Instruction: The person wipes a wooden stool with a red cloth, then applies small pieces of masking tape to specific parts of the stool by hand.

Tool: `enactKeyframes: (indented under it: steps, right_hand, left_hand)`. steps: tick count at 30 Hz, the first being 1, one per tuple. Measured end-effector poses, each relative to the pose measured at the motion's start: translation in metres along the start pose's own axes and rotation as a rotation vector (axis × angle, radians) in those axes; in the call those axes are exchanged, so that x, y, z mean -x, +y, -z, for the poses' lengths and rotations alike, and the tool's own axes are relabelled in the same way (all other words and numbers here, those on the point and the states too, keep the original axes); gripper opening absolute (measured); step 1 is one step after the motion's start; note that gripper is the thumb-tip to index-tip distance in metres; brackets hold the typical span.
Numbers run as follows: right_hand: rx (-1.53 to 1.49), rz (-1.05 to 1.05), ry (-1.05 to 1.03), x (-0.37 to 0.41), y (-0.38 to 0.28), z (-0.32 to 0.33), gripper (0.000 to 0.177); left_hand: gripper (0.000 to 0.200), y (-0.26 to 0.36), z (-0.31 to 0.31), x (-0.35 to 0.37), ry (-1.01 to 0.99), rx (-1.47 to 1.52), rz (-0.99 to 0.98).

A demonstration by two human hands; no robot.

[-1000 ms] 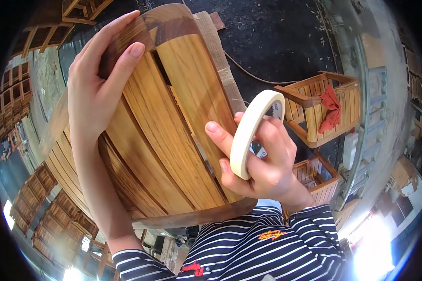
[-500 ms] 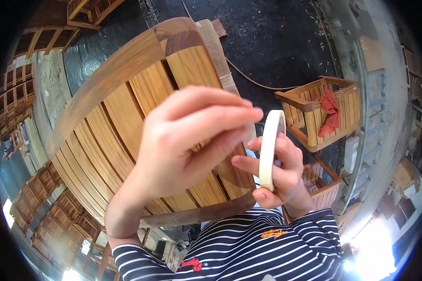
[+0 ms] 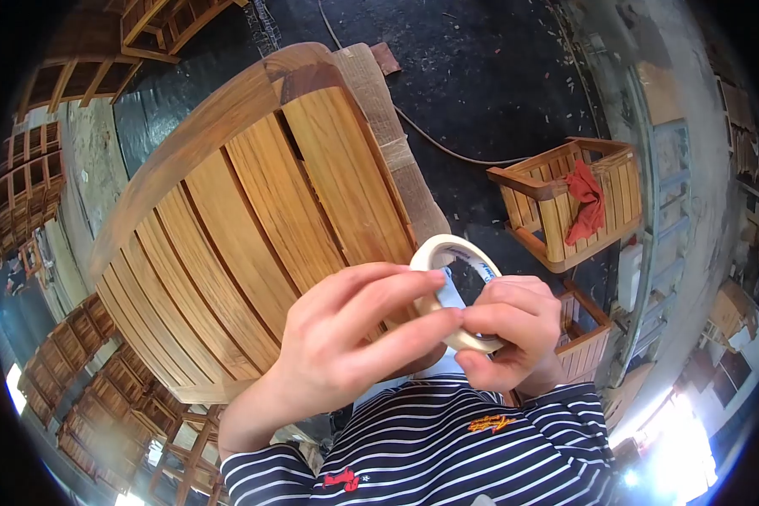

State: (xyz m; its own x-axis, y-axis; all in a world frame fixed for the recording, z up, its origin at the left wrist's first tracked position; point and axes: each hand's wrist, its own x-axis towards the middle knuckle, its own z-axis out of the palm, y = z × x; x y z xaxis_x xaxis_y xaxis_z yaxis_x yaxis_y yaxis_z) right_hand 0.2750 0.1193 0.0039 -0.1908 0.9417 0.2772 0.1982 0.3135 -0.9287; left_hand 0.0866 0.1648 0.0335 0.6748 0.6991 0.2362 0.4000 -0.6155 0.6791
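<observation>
A roll of cream masking tape (image 3: 434,245) is held between my two hands, low in front of my striped shirt. Its hollow core faces upward, with blue lettering on the inner wall. My right hand (image 3: 514,327) is closed around the right, near side of the roll. My left hand (image 3: 341,341) has its fingers on the left side of the roll, with fingertips meeting those of my right hand. The left thumb is mostly hidden. Just beyond my hands stands a slatted wooden piece of furniture (image 3: 228,181) with a darker curved frame.
Cardboard (image 3: 379,110) runs under the furniture's right edge. To the right, a slatted wooden chair (image 3: 527,198) has a red cloth (image 3: 585,202) draped over it. A hose (image 3: 455,153) crosses the dark floor. Stacked wooden furniture (image 3: 67,354) stands at the left.
The roll has tipped from edge-on to showing its open ring and moved left and down. My left hand has come down from above onto it, and the right fingers have curled closer.
</observation>
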Motion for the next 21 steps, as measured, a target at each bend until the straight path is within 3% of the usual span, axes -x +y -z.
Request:
enactKeyframes:
  steps: [2,4,10,13,20,21]
  right_hand:
    - [0.015,0.003,-0.034,0.002,-0.001,0.007,0.023]
    - [-0.001,0.066,-0.014,-0.001,-0.002,0.011,0.023]
    - [-0.1,-0.006,-0.006,0.003,-0.009,0.014,0.027]
    - [0.175,0.001,0.026,0.004,-0.015,0.004,0.034]
    - [0.378,0.057,0.066,0.007,-0.019,-0.01,0.035]
    - [0.377,0.057,0.065,0.008,-0.018,-0.01,0.035]
  left_hand:
    - [0.031,0.001,-0.006,0.006,0.053,0.047,0.029]
    - [0.028,0.004,-0.008,0.012,0.04,0.249,0.268]
    - [0.029,0.0,-0.013,0.012,0.168,0.246,0.243]
    - [0.031,0.009,-0.005,0.013,0.231,0.288,0.206]
    - [0.023,0.011,-0.007,0.018,0.227,0.297,0.213]
    - [0.022,0.009,-0.009,0.016,0.219,0.189,0.189]
